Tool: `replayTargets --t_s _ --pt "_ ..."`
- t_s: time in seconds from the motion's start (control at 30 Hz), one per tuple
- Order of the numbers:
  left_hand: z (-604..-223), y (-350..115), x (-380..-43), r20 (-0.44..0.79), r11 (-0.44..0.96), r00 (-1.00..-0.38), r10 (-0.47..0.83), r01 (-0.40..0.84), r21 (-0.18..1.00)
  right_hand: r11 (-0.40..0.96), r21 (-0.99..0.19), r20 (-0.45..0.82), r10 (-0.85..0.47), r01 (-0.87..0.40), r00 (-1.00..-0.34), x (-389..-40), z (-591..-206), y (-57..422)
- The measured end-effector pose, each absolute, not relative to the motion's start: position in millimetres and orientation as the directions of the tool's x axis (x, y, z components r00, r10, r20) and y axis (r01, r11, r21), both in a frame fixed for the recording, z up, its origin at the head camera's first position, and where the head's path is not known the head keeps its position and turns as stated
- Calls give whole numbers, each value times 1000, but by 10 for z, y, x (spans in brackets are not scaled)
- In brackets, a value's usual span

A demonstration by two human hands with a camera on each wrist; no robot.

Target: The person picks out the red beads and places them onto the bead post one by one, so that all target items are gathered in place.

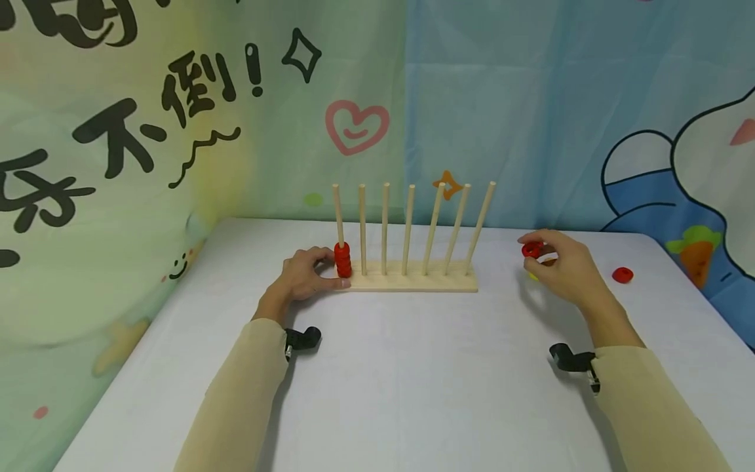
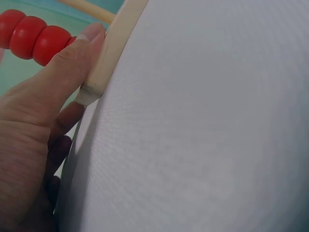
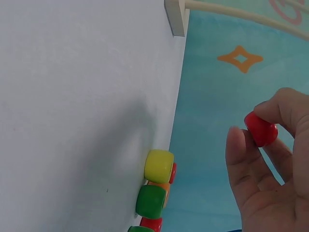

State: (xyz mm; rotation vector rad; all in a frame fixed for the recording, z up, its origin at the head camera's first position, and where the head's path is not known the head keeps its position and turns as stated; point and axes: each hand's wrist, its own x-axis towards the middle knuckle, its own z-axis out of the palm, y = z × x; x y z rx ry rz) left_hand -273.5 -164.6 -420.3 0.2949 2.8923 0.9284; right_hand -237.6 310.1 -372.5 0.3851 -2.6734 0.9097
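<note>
A wooden rack with several upright pegs [image 1: 413,283] stands on the white table. Its leftmost peg carries a stack of red beads [image 1: 343,261]. At that end my left hand [image 1: 303,275] grips the base. In the left wrist view the thumb [image 2: 79,53] lies along the front of the base, below the red beads, and the other fingers go behind its end. To the right of the rack, my right hand [image 1: 563,265] pinches one red bead [image 3: 261,129] between thumb and fingers, held above the table.
Under the right hand lie a yellow bead [image 3: 159,166], a green bead [image 3: 150,202] and an orange bead [image 3: 166,189], mostly hidden by the hand in the head view. Another red bead [image 1: 622,275] sits farther right. A printed cloth [image 1: 472,98] hangs behind the table.
</note>
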Motion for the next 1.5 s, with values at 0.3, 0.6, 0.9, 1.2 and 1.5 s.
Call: replayTargets --t_s 0.3,0.6,0.9,1.2,1.5 --pt "-4193 -1645 -2739 -24 787 -976 217 160 595 731 -580 347 -177 -359 -921 -2318 -3695 3055" --pt "-4191 -1659 -2742 -24 791 -975 219 163 590 689 -596 390 -201 -413 -899 -2260 -3685 3000" --pt "-4180 -1682 -2761 -4 805 -976 219 179 565 678 -551 478 -221 -486 -850 -2206 -3612 2924" --pt "-4195 -1657 -2768 -12 801 -977 214 169 574 592 -563 562 -238 -577 -792 -2091 -3533 2784" --pt "-4218 -1657 -2754 -19 807 -977 214 165 567 558 -598 519 -277 -575 -808 -1945 -3362 2557"
